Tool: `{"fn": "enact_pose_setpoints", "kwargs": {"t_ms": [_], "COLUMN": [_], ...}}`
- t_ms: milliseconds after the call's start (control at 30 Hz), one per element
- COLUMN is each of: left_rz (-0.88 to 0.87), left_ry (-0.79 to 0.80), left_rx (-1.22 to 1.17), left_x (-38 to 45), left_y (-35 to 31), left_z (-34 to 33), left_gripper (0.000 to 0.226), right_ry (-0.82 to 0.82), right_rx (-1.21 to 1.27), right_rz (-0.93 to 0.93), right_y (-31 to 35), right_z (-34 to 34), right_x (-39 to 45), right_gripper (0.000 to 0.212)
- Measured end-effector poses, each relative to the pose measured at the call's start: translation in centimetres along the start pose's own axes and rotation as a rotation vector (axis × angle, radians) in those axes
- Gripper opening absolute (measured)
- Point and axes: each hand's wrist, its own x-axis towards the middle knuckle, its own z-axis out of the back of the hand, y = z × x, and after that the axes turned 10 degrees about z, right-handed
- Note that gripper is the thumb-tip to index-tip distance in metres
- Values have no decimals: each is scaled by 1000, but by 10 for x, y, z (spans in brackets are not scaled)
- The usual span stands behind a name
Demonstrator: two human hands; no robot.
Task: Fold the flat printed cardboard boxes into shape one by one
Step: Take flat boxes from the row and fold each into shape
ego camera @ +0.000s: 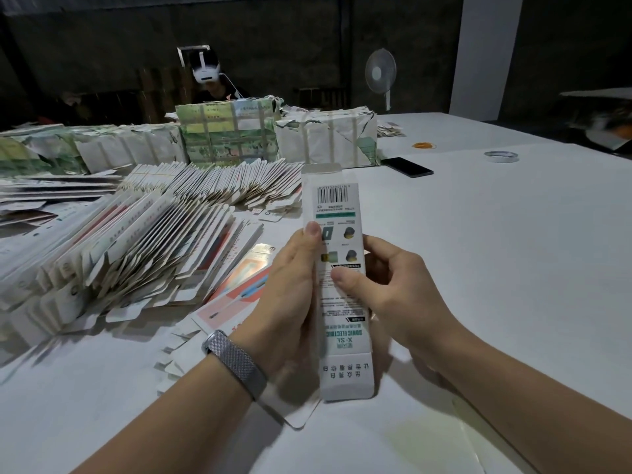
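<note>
I hold one long white printed cardboard box (338,206) upright above the white table (496,251). A barcode shows near its top and green lettering near its bottom. Its top flap and bottom flap stand open. My left hand (290,295) grips the box's left edge, thumb on the printed face. My right hand (386,285) grips the right edge, thumb pressed on the face. A leaning row of flat boxes (136,248) lies to the left, and a second row (219,186) lies behind it.
Wrapped bundles (225,131) (328,138) stand at the back of the table, with a person seated behind them. A black phone (407,166), a tape roll (501,156) and rubber bands (424,145) lie at the back right. A fan (380,72) stands beyond.
</note>
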Motion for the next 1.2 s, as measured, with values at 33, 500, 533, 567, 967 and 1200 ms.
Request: {"fn": "enact_pose_setpoints", "kwargs": {"t_ms": [33,500,533,567,967,1200], "left_rz": [4,-61,-75,-86,-167,-207], "left_ry": [6,35,34,35,32,-28], "left_rx": [-5,126,120,112,18,-5], "left_x": [0,3,3,4,5,9], "left_y": [0,0,0,0,0,2], "left_z": [0,4,4,4,7,13], "left_gripper": [58,45,44,43,54,36], "right_ry": [-1,6,12,19,1,33], "right_rx": [-3,44,32,23,85,79], "right_rz": [0,22,22,19,-53,-42], "right_y": [1,7,7,7,11,13], "right_z": [1,9,8,8,12,10], "right_x": [1,7,7,7,9,7], "right_gripper": [35,29,30,30,32,32]}}
